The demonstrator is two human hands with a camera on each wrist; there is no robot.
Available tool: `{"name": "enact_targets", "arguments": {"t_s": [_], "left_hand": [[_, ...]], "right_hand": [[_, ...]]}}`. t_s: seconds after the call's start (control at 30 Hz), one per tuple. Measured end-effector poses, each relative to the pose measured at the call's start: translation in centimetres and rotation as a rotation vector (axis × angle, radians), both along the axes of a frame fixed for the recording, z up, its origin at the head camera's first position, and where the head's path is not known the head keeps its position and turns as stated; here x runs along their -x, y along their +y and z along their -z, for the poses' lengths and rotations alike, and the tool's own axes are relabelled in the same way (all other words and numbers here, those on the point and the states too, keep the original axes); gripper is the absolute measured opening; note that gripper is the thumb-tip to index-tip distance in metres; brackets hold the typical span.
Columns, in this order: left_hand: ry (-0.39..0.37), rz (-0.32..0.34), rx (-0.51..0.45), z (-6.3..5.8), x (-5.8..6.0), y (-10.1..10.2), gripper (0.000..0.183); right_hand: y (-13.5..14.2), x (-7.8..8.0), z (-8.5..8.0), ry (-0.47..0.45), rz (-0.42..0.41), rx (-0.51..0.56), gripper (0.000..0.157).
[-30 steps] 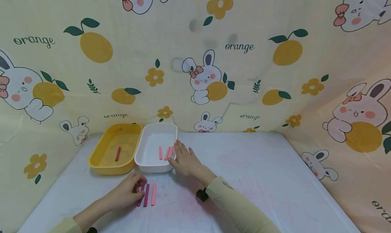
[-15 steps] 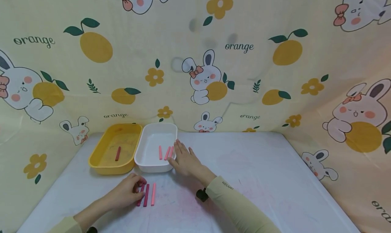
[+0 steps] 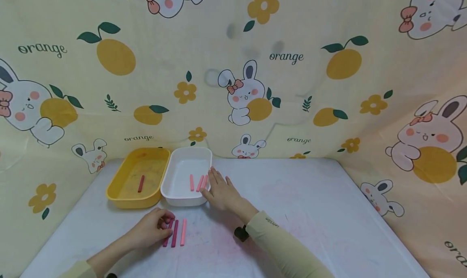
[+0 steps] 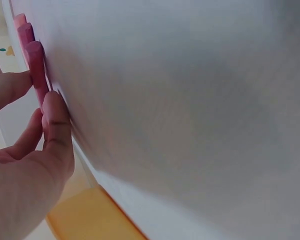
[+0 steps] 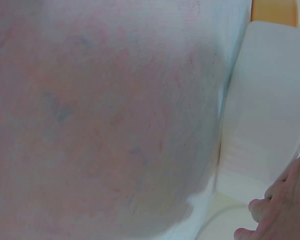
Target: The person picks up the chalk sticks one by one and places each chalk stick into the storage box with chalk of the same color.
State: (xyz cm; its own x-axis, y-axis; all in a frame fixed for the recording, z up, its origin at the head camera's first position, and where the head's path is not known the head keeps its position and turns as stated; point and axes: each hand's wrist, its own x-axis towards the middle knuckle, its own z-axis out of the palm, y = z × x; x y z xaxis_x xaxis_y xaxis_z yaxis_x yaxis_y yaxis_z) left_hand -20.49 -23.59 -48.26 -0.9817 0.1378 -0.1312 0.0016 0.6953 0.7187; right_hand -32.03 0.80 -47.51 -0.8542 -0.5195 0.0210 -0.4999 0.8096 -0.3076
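On the white-covered table (image 3: 310,213), in front of two trays, the left hand (image 3: 150,229) pinches the leftmost magenta stick (image 3: 166,241) between thumb and finger; whether it is lifted at all, I cannot tell. Just to its right lie a second magenta stick (image 3: 174,233) and a pale pink stick (image 3: 183,232). The right hand (image 3: 224,193) lies with fingers straight along the right side of the white tray (image 3: 182,202), holding no stick.

The work looks a little past halfway: three pink sticks (image 3: 191,182) lie in the white tray and one dark red stick (image 3: 140,184) in the yellow tray (image 3: 135,204), while three sticks, the pinched one included, seem left to deal with.

The patterned backdrop (image 3: 219,39) repeats the printed word "orange" (image 3: 286,56). Small dark lettering (image 3: 271,222) on the right sleeve (image 3: 292,245) is too small to read surely. I see no label on the trays or sticks.
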Motion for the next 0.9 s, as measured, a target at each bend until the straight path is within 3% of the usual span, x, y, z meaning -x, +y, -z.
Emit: {"name": "enact_targets", "arguments": {"t_s": [0.63, 0.9], "left_hand": [[-0.002, -0.105, -0.088, -0.73, -0.76, 0.33, 0.040], [0.022, -0.129, -0.202, -0.93, -0.68, -0.33, 0.044]], "right_hand": [[0.10, -0.16, -0.10, 0.011, -0.007, 0.006, 0.079], [0.04, -0.05, 0.03, 0.010, -0.003, 0.008, 0.078]]}}
